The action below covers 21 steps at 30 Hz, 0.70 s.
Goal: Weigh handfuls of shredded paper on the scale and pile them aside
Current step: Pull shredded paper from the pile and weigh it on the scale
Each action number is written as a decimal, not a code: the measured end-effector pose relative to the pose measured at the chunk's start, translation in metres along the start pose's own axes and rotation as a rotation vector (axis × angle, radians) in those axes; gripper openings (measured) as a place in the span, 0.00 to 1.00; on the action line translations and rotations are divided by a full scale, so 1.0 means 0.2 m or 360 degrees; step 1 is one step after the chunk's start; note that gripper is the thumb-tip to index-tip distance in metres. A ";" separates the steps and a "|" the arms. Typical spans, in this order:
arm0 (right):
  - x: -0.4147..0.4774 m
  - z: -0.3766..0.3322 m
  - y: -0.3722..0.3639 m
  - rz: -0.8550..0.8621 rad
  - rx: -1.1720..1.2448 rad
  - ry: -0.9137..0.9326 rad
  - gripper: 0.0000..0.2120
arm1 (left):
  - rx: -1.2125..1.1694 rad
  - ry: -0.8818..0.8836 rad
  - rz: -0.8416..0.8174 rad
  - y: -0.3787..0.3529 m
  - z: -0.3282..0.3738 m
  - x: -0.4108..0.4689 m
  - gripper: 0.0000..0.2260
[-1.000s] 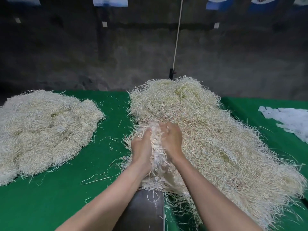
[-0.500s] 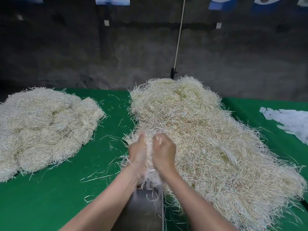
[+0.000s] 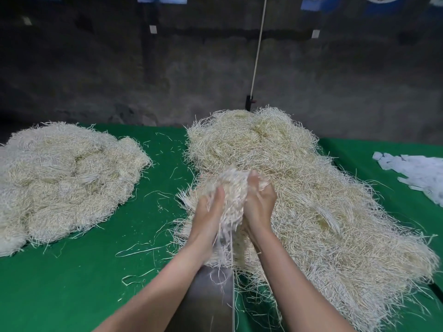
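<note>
Clasped between left hand [image 3: 208, 213] and right hand [image 3: 260, 204], fingers curled: cream clump of shredded paper [image 3: 231, 189], above grey metal scale plate [image 3: 208, 297], against big loose heap [image 3: 316, 188]. Underneath, green cloth tabletop [image 3: 79, 286]; second pile [image 3: 67, 178] at left; dark concrete wall [image 3: 119, 80] behind.

You had a green worktop [image 3: 84, 271] in front of you, backed by a dark, rough wall [image 3: 96, 80]. At your far right lay a scatter of flat white paper scraps [image 3: 417, 171]. A pale cord [image 3: 259, 44] ran down the wall to a small black fitting [image 3: 249, 103] at the worktop's back edge. Small white tags [image 3: 153, 29] dotted the wall.
</note>
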State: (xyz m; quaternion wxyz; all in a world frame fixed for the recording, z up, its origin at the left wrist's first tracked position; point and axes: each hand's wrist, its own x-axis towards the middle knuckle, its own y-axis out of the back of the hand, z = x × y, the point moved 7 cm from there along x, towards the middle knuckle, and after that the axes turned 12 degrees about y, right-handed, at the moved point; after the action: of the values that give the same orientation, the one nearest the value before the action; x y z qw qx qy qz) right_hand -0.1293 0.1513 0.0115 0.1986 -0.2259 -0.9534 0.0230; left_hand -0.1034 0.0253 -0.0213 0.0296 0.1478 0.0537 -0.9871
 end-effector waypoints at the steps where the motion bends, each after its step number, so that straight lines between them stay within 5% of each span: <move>1: 0.03 -0.02 0.01 0.0065 -0.0034 0.0039 0.06 | -0.0087 0.0172 -0.0166 -0.06 -0.05 -0.04 0.39; 3: -0.07 -0.05 -0.07 -0.0173 -0.0256 0.0204 0.03 | -0.0519 0.0411 -0.0299 -0.10 -0.07 0.00 0.37; 7: -0.37 -0.04 -0.19 -0.0652 -0.0723 0.0667 0.08 | -0.0746 0.0338 0.0175 0.09 -0.01 0.09 0.18; 11: -0.15 0.01 -0.07 -0.0384 -0.0495 0.0229 0.16 | -0.0339 0.0330 0.0242 0.02 -0.11 -0.01 0.35; 15: -0.38 -0.07 -0.15 -0.0449 -0.0593 0.0444 0.17 | -0.0377 0.0248 0.0297 0.12 0.02 0.06 0.27; 18: -0.21 -0.05 -0.09 -0.0407 -0.0461 0.0171 0.20 | -0.0326 0.0374 0.0241 0.06 -0.10 0.01 0.26; 21: -0.25 -0.05 -0.05 -0.0276 -0.0434 0.0126 0.20 | -0.0301 0.0386 0.0268 0.06 -0.06 -0.04 0.15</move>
State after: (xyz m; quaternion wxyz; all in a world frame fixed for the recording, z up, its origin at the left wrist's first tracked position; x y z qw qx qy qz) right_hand -0.0888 0.1203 0.0040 0.2047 -0.1684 -0.9550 -0.1329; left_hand -0.0920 0.0148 -0.0315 0.1194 0.2663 0.1370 -0.9466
